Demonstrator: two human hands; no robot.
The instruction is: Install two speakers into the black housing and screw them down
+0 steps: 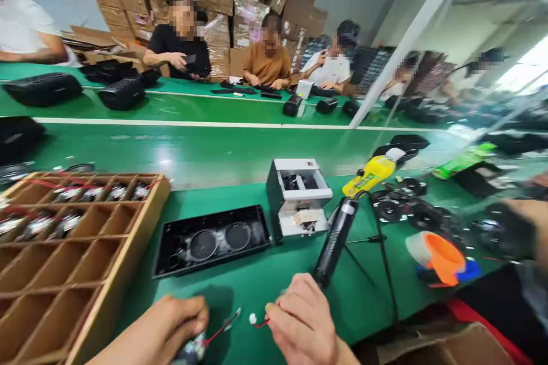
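Observation:
My left hand (171,322) is closed around a small speaker (192,351), mostly hidden by the fingers and cut off by the bottom edge. A thin red wire (220,332) runs from it to a small pale end. Just to the right, my right hand (302,319) pinches another red wire with a white plug (252,318) sticking out past the fingertips. The two wire ends are apart. Beyond my hands lies a black speaker housing (171,259) with two round grilles. A black electric screwdriver (336,239) rests past my right hand.
Left stands a divided wooden tray (165,188) partly filled with speakers. Behind the housing is a grey-and-white screw feeder (280,199). To the right are a yellow bottle (377,171), black round speakers (389,210) and an orange piece (445,262). Several people work across the green bench.

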